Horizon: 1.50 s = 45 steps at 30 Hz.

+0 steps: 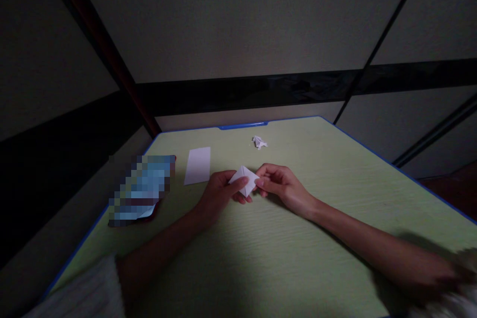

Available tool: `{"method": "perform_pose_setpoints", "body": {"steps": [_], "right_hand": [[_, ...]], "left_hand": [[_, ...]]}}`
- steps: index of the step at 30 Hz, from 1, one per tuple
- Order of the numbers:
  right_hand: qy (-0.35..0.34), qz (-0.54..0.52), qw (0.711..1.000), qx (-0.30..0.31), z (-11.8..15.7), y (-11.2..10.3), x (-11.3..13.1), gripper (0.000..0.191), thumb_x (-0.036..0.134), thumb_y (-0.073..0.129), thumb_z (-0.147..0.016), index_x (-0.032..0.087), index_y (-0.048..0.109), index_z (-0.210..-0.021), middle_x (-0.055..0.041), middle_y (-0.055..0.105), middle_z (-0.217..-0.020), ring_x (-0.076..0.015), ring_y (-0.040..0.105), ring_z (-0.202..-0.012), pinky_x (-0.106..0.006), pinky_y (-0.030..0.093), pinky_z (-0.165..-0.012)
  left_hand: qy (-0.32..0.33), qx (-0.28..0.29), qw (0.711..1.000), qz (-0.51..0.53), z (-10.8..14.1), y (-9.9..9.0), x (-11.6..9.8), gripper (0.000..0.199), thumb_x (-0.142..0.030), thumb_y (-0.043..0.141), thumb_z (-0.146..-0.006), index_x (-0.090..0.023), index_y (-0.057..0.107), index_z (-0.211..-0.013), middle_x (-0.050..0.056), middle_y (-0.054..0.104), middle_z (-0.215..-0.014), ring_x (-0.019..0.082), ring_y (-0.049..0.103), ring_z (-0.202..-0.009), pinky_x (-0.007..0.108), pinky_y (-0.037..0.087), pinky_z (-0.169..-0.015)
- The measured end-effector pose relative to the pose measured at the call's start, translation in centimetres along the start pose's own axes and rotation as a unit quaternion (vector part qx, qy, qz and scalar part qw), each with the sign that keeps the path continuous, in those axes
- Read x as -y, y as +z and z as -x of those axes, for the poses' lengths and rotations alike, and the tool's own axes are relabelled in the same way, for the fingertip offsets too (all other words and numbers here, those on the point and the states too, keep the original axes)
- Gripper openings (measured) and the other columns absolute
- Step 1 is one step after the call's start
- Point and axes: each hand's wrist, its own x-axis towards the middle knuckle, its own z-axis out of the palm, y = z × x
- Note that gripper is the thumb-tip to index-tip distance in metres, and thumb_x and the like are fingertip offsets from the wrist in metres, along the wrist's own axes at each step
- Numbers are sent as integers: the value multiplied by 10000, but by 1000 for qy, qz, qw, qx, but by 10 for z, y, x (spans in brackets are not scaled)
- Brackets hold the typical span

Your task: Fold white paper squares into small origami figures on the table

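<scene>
A small folded white paper (246, 181), diamond-shaped with a crease down its middle, is held over the table between both hands. My left hand (222, 190) grips its left side, thumb on top and fingers underneath. At its right corner, my right hand (278, 184) pinches the paper between thumb and fingers. Beyond the hands, a small folded paper figure (259, 142) with pointed limbs rests on the table. A flat white paper rectangle (198, 165) lies to the left of the hands.
The light green table (298, 268) has a blue edge and a blue strip (243, 125) at its far side. On the left lies a device with a blurred, pixelated screen (143, 189). Pale panels with a dark band stand behind the table.
</scene>
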Motion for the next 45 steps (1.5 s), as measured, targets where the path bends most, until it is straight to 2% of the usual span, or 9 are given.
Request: {"method": "perform_pose_setpoints", "body": {"steps": [6,13,20,25,28,35,41,45], "right_hand": [[11,25,1000,-14,0,3,2,258,331,666,-595,121,516,-591,17,531,-524,-50,417,-436,-197,287,-439],[7,21,1000,-5,1,1,0,280,363,645,-612,116,523,-562,14,530,-520,-46,399,-433,-200,272,-441],[-10,-12,1000,16,2,1,0,203,282,661,-611,122,542,-650,26,526,-514,-60,443,-474,-202,302,-475],[-52,-10,998,-23,3,-1,2,128,245,618,-665,135,571,-711,25,529,-528,-70,470,-488,-214,345,-493],[-57,13,998,-21,3,-3,3,91,210,616,-670,139,590,-719,27,523,-529,-65,463,-488,-207,346,-486],[-107,49,993,23,1,-4,1,70,153,638,-637,164,662,-702,-26,589,-779,-79,515,-627,-227,405,-575],[-82,56,995,3,-1,-5,0,70,210,670,-605,157,666,-650,-22,607,-709,-98,545,-646,-249,432,-620],[-44,63,997,-32,-1,-4,0,137,257,676,-594,128,633,-616,-5,587,-615,-82,512,-561,-236,410,-563]], "left_hand": [[4,-27,999,-30,0,0,1,178,-285,588,-660,-108,602,-674,-2,603,-544,93,548,-455,194,416,-451],[-1,-1,999,-36,2,2,-4,182,-278,583,-662,-97,602,-648,8,603,-561,91,541,-457,192,406,-438],[0,-20,1000,7,2,2,-2,171,-267,592,-649,-96,586,-640,-3,573,-497,80,505,-426,185,378,-417],[-7,-17,1000,1,2,1,-1,172,-271,596,-643,-100,586,-630,-13,560,-468,79,499,-405,186,372,-410],[-11,-14,1000,-2,3,1,-2,173,-267,599,-641,-94,593,-634,-15,555,-454,75,492,-398,182,365,-405],[-15,-18,999,-30,4,2,-4,187,-271,602,-630,-85,591,-621,-11,550,-424,80,476,-382,185,350,-394],[-17,-21,998,-62,4,2,-5,190,-279,587,-644,-92,589,-612,-12,556,-422,83,484,-388,187,365,-409],[-14,-17,997,-80,4,3,-5,204,-293,561,-663,-98,582,-606,-10,554,-425,84,485,-387,192,372,-419]]}}
